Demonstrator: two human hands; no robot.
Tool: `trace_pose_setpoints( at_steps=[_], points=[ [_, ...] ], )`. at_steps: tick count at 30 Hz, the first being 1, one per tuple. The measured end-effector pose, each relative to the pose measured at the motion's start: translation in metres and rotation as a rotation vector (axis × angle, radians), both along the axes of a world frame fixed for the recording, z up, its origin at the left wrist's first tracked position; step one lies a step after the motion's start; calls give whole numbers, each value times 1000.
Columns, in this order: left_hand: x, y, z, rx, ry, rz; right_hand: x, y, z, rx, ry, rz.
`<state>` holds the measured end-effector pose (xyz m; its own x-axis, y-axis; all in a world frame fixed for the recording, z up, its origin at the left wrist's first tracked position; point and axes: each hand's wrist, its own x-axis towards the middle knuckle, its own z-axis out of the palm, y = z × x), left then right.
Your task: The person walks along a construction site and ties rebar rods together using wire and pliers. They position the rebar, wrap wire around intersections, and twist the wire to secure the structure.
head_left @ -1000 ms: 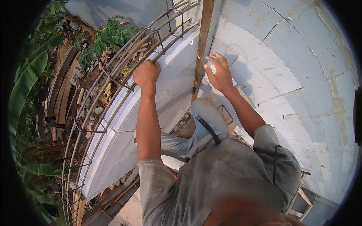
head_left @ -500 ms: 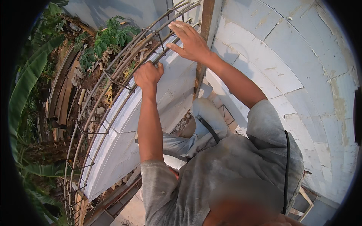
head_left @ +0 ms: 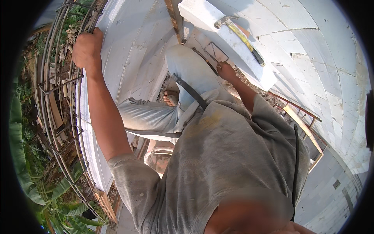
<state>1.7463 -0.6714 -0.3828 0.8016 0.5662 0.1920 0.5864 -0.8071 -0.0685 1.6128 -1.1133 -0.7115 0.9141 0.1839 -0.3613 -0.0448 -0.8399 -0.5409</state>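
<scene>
My left hand (head_left: 87, 48) is closed at the top of the white block wall (head_left: 117, 58), wrapped over the inner bar of a long rebar cage (head_left: 50, 91). Its fingertips are partly hidden. Low beside my bent knee, my right hand (head_left: 226, 72) is closed on the near end of a slim dark bar (head_left: 204, 58). What kind of tool the bar is cannot be made out. Close to that hand lies a thin bent metal loop (head_left: 216, 51). A claw hammer (head_left: 241, 36) with a yellow and black handle rests on a white block (head_left: 202, 17), apart from both hands.
A tall white block wall (head_left: 323, 66) curves along my right. An upright timber post (head_left: 174, 19) stands ahead. Below my arm is a bucket-like container (head_left: 157, 158). Banana leaves (head_left: 23, 152) and planks lie beyond the cage. A ladder-like metal frame (head_left: 302, 111) stands at right.
My right hand has left the rebar and dropped down beside my knee to the dark bar. My left hand stays at the wall top. The view has shifted right, bringing the hammer into sight.
</scene>
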Motion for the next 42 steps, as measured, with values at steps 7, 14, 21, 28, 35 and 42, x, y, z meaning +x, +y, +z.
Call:
trace_pose_setpoints(
  at_steps=[7, 14, 21, 28, 35, 42],
  points=[
    [-3, 12, -8, 99, 12, -116, 46, 55, -37, -94, -144, -58],
    [-10, 14, -6, 8, -32, -245, 97, 110, -27, -194, 76, -223],
    [-13, 10, -4, -67, -58, -246, 87, 98, -20, -52, -122, -207],
    [-13, 8, -3, -92, -71, -222, 68, 73, 9, 201, -369, -260],
    [-6, 2, -12, -64, -149, -190, 77, 68, 52, 195, -389, -259],
    [-12, 0, -12, -100, -167, -161, 116, 146, 172, 612, -265, -59]
  ],
)
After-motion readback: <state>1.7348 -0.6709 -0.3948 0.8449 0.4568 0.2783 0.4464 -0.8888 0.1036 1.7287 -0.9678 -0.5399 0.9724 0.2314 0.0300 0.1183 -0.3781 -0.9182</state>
